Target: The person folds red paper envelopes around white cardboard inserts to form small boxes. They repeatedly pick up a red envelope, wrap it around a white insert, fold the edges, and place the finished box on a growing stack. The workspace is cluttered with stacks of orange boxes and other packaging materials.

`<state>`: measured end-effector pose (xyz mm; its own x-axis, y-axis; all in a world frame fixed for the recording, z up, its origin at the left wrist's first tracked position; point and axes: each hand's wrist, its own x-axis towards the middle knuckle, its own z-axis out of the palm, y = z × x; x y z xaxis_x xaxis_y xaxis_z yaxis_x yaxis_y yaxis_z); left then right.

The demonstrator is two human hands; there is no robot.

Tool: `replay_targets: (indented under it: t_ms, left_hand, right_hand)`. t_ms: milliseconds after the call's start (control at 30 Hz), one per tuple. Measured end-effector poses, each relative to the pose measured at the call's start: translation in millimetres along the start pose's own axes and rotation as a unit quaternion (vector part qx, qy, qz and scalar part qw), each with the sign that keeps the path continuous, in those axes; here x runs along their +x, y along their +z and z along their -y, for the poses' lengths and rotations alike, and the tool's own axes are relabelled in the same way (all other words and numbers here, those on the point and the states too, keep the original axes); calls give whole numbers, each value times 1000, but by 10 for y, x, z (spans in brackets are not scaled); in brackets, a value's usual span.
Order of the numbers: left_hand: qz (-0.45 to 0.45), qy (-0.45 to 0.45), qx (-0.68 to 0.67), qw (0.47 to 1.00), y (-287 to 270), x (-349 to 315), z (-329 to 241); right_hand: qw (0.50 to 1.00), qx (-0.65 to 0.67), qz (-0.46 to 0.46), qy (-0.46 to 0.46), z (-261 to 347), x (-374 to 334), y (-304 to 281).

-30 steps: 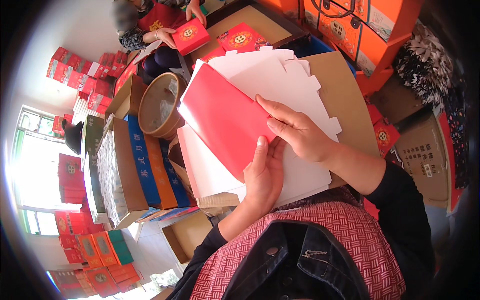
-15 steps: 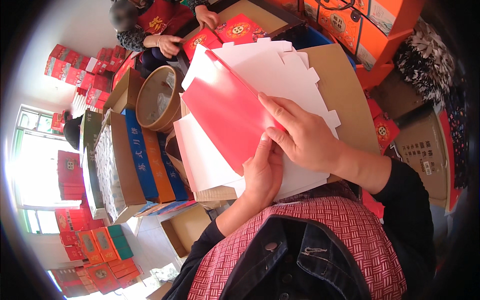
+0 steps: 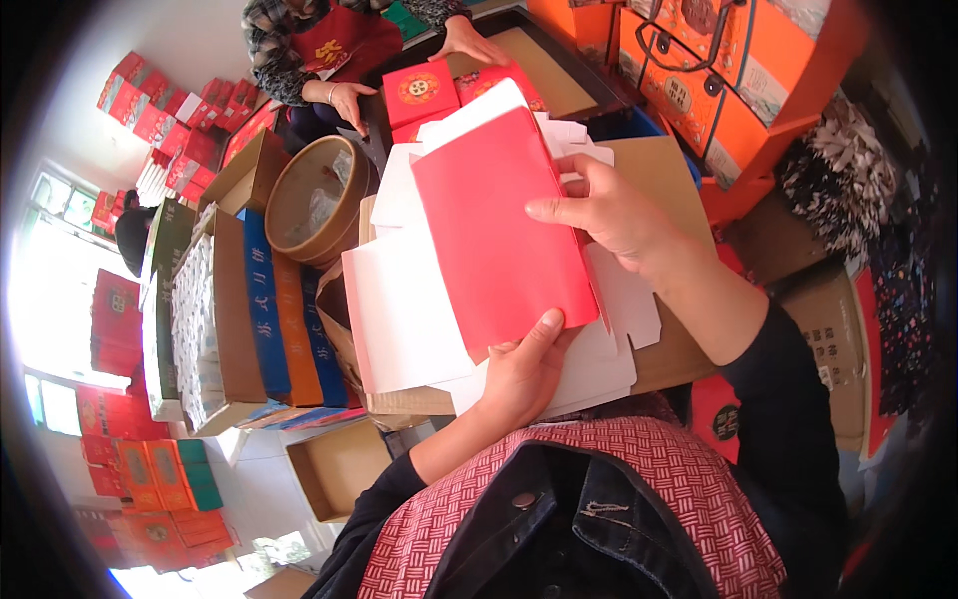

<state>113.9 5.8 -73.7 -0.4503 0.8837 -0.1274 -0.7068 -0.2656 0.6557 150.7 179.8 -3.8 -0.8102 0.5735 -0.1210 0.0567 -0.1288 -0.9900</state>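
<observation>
A red cardboard sheet [image 3: 489, 230] with a white flap [image 3: 399, 309] on its left side is held between my hands, in front of my body. My left hand [image 3: 524, 374] grips its lower edge, thumb on top and fingers underneath. At the upper right edge, my right hand [image 3: 604, 205] pinches the card between thumb and bent fingers. Beneath lie white die-cut card blanks [image 3: 629, 309] with notched tabs, resting on a brown cardboard surface [image 3: 659, 180].
Across from me a co-worker's hands [image 3: 464, 42] are beside a red box [image 3: 419, 95]. A round tan bin [image 3: 284, 225] and a carton of white packets [image 3: 195, 339] stand left. Orange gift boxes [image 3: 684, 95] are stacked at right. An open carton [image 3: 344, 469] sits on the floor.
The red card has turned from a steep leftward slant to nearly upright, its face showing wider. My right hand has shifted farther up its edge. The co-worker's hand has moved off the red box.
</observation>
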Motion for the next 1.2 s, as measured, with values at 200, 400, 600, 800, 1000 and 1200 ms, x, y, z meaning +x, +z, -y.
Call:
replay_targets:
  t_ms: [200,400,600,800,1000,1200]
  left_hand:
    - [151,-293,-37,943,-174,-152,-131]
    - [-60,334,569,749,-212,58,-1012]
    - [-14,149,322,935,-183,391,-851]
    - [-26,129,268,954,-117,343,-938]
    - [7,89,288,953,-262,422,-1204]
    - [34,116,242,963,-377,481,-1264]
  right_hand:
    - [998,33,-56,11,-290,43,-52]
    - [991,104,-52,-63,-386,-267,39]
    - [987,3,11,-163,-497,-328,76]
    - [981,-15,61,-183,-232,-137,-43]
    - [982,-76,54,-166,-196,-140,-152]
    - [953,-28,49,-298,-202,16,-77]
